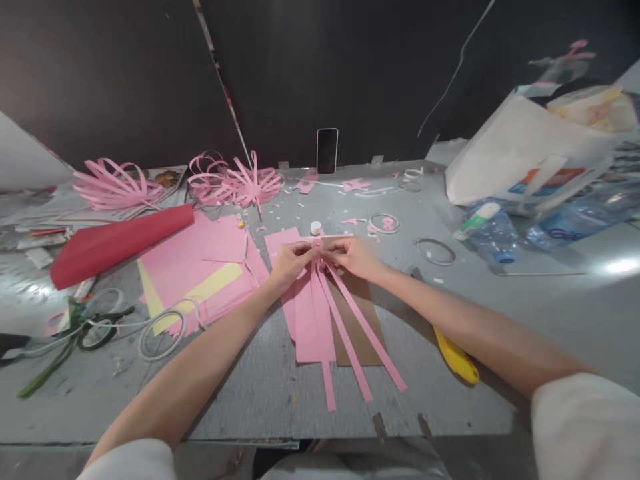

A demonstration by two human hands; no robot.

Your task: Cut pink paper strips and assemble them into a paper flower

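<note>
Near the middle of the grey worktop (pixel 260 387), the left hand (pixel 293 261) and right hand (pixel 353 257) meet, each grip pinched shut on the top end of the pink paper strips (pixel 330 313), which fan toward the near edge over a brown card (pixel 360 333). Pink sheets (pixel 200 267) and a red paper roll (pixel 120 243) lie leftward; a yellow cutter (pixel 457 360) lies under the right forearm

Pink strips (pixel 345 327) lie over brown card (pixel 356 333) on the grey bench (pixel 500 300). Far left, a red roll (pixel 120 243) beside pink and yellow sheets (pixel 200 273). Near right, a yellow cutter (pixel 456 360). The phone (pixel 327 151) is black.
</note>
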